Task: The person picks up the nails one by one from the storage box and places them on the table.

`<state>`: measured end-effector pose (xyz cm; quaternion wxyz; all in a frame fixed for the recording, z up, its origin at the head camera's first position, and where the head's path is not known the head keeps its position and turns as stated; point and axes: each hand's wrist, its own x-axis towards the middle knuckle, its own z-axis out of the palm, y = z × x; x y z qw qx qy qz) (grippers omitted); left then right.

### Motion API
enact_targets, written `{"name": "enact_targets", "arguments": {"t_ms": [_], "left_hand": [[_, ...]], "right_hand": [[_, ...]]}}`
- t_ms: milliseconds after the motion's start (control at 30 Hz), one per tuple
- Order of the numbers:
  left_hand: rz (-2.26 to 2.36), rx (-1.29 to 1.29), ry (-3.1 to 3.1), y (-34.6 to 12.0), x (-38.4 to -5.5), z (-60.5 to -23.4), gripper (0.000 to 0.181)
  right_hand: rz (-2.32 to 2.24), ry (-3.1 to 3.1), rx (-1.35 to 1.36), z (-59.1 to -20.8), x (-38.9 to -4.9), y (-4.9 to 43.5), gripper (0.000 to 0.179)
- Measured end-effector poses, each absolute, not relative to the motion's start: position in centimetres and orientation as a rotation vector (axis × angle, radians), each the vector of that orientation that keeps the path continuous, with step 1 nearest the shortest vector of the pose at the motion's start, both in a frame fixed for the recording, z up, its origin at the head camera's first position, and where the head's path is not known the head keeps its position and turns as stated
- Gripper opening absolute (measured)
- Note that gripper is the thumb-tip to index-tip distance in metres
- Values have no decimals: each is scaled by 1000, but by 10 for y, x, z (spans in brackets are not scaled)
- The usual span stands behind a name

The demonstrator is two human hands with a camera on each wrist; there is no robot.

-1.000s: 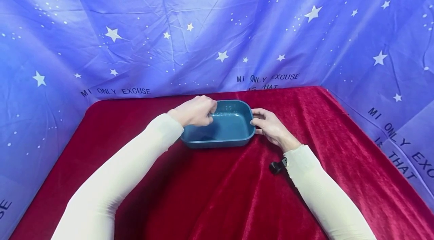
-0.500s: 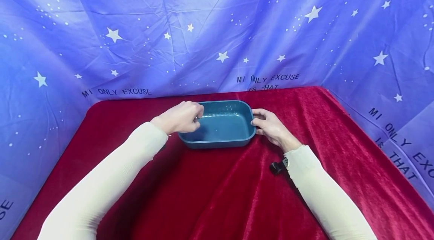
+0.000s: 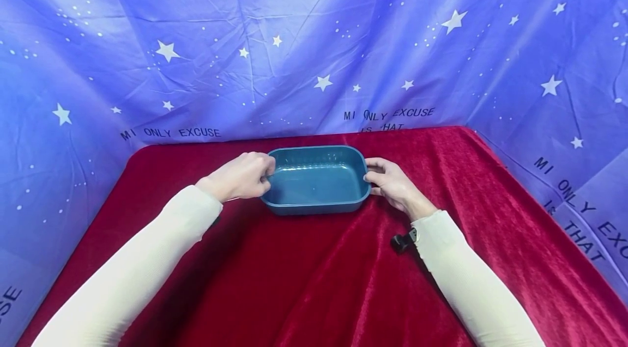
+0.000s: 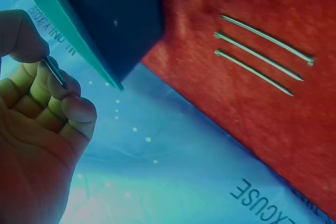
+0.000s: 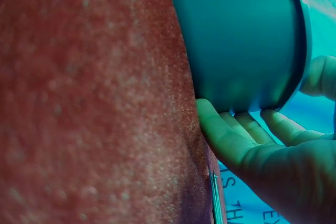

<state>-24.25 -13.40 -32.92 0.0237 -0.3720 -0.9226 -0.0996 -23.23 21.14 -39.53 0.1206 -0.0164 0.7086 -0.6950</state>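
Note:
A blue-green rectangular plastic box with rounded corners stands upright on the table. My left hand is at its left end, over the rim. In the left wrist view, that hand pinches a metal nail between thumb and fingers, outside the box wall. My right hand grips the right end of the box. Its fingertips press the outer wall, and the thumb is at the rim. Three loose nails lie side by side on the red cloth in the left wrist view; in the head view my left hand mostly hides them.
Red velvet cloth covers the table. Blue star-printed curtains hang behind and on both sides. A black wrist camera sits at my right cuff. Thin metal rods show low in the right wrist view.
My left hand has moved left and slightly down, from over the box's inside to its left end. My right hand keeps its place on the box, which has hardly moved.

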Motion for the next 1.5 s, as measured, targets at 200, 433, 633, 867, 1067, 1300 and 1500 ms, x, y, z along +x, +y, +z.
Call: {"name": "enact_targets", "arguments": {"t_ms": [200,433,633,867,1067,1300,1500], "left_hand": [[-340,-1094,-2865,-147,-240,-334,13],[-361,-1079,-2873,-157,-237,-338,13],[-379,-1052,-2878,-166,-234,-339,15],[-353,-1042,-2893,-176,-231,-348,18],[-323,-1025,-2918,-184,-233,-362,20],[-249,-1079,-2918,-189,-234,-380,19],[-224,-1089,-2923,-190,-235,-388,21]], "right_hand": [[-2034,2071,-46,-395,-233,212,50],[-2042,2063,-41,-395,-234,212,51],[-2048,2060,-34,-394,-234,211,50],[-2036,2066,-47,-395,-234,212,50],[-2034,2065,-48,-396,-234,212,50],[-2031,2065,-55,-396,-233,211,50],[-2041,2058,-52,-397,-234,211,50]]}}
